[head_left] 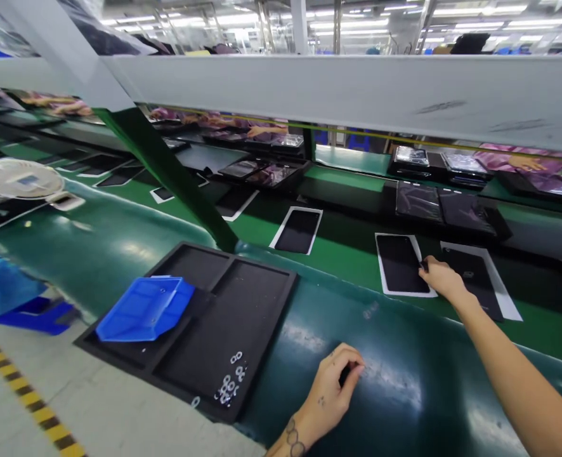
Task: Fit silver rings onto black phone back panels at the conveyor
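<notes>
Seen reaching over a green conveyor belt [347,252], beyond the left hand [333,384]. Left of that hand, a divided black tray [250,295] bearing a blue parts bin [145,311]. Under the right hand [445,277], fingertips drawn together, a white sheet [415,244] and flat black panel [398,263], perhaps edge-pinched, too small to tell. Seemingly mid-handling, calling for steady fingertips. Loosely curled at left, nothing visibly held, right of small pale rings [228,386].

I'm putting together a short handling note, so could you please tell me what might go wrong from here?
The right hand is at the edge of a dark panel; a slip might shift it off its white sheet. Small rings lie loose in the black tray, one at its rim, and might get knocked off.
</notes>
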{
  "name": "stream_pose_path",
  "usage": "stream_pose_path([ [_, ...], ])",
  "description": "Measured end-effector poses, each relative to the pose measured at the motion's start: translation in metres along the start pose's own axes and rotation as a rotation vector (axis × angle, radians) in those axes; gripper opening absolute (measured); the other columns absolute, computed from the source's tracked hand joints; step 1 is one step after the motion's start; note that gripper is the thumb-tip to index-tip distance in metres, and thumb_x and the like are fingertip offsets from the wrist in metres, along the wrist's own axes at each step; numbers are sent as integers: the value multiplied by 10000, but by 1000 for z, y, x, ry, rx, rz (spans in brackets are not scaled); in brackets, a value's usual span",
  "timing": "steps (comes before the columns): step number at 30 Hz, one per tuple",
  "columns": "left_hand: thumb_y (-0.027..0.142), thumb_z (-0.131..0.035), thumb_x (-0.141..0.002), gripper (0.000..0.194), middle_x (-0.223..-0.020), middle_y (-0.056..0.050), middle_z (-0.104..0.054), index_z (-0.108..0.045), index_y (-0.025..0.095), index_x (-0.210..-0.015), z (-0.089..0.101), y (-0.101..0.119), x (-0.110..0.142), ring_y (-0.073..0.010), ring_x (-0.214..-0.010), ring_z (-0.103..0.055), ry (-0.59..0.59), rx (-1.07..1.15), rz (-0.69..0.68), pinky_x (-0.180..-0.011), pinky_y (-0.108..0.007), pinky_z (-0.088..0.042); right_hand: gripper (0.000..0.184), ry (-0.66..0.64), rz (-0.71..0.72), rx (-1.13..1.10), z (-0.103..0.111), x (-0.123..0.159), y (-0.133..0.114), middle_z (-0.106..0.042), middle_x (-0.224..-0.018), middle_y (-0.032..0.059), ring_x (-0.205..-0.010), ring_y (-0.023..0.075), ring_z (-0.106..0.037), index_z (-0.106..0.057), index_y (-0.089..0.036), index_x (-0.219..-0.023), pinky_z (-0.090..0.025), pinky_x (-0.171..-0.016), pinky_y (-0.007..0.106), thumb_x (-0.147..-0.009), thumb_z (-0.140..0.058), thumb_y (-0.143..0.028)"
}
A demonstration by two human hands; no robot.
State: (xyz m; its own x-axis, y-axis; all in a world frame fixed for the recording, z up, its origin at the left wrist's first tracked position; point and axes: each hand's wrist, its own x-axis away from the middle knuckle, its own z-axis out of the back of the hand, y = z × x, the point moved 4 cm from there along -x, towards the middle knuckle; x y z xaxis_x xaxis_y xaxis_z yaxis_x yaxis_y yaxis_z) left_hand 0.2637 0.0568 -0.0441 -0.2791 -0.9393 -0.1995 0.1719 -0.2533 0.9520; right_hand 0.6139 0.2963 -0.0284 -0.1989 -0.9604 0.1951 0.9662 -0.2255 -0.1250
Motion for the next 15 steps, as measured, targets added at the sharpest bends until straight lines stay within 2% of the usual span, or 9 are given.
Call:
stream_pose_path([
  [3, 216, -569, -1094, 136, -998, -75, -705, -691, 200, -1036, -1, 0, 0, -186, -913, -663, -7, 6, -10, -845, -295, -506, 480, 25, 68, 28, 3, -1, -11, -708, -1252, 218, -1161, 349, -719, -548, -166, -1443, -533, -936, 417, -1034, -639, -401],
  [5, 211, -567, -1094, 137, -995, -73, -703, -692, 200, -1040, -1, 0, -1, -184, -907, -656, -11, 12, -18, -841, -293, -502, 486, 23, 54, 27, 2, -2, -16, -706, -1275, 214, -1182, 344, -715, -561, -168, -1428, -535, -945, 404, -1028, -646, -430],
  [9, 212, -567, -1094, 136, -987, -68, -697, -692, 203, -1043, -2, 1, -1, -183, -901, -650, -21, 14, -21, -838, -290, -497, 323, -55, -27, -17, 3, -12, -21, -743, -1136, 212, -1079, 345, -742, -718, -134, -1166, -542, -842, 374, -977, -667, -391],
  [11, 220, -567, -1094, 138, -988, -69, -695, -694, 203, -1041, -2, 0, -1, -184, -899, -647, -28, 10, -22, -838, -292, -496, 271, -73, -41, -63, 7, -16, -23, -752, -1039, 195, -974, 320, -751, -740, -123, -1062, -532, -762, 346, -927, -708, -357],
  [13, 223, -568, -1091, 139, -983, -68, -690, -699, 203, -1049, -2, -2, 0, -185, -895, -645, -19, 7, -18, -834, -291, -495, 329, -68, -54, -129, 16, -15, -24, -747, -910, 156, -824, 276, -742, -724, -100, -1134, -513, -671, 322, -940, -684, -363],
  [15, 216, -575, -1082, 131, -970, -63, -685, -706, 203, -1077, -2, -6, 1, -183, -883, -646, 11, 17, -2, -829, -288, -498, 455, -33, -52, -199, 32, -8, -24, -724, -801, 88, -687, 233, -704, -642, -82, -1333, -486, -604, 303, -986, -608, -374],
])
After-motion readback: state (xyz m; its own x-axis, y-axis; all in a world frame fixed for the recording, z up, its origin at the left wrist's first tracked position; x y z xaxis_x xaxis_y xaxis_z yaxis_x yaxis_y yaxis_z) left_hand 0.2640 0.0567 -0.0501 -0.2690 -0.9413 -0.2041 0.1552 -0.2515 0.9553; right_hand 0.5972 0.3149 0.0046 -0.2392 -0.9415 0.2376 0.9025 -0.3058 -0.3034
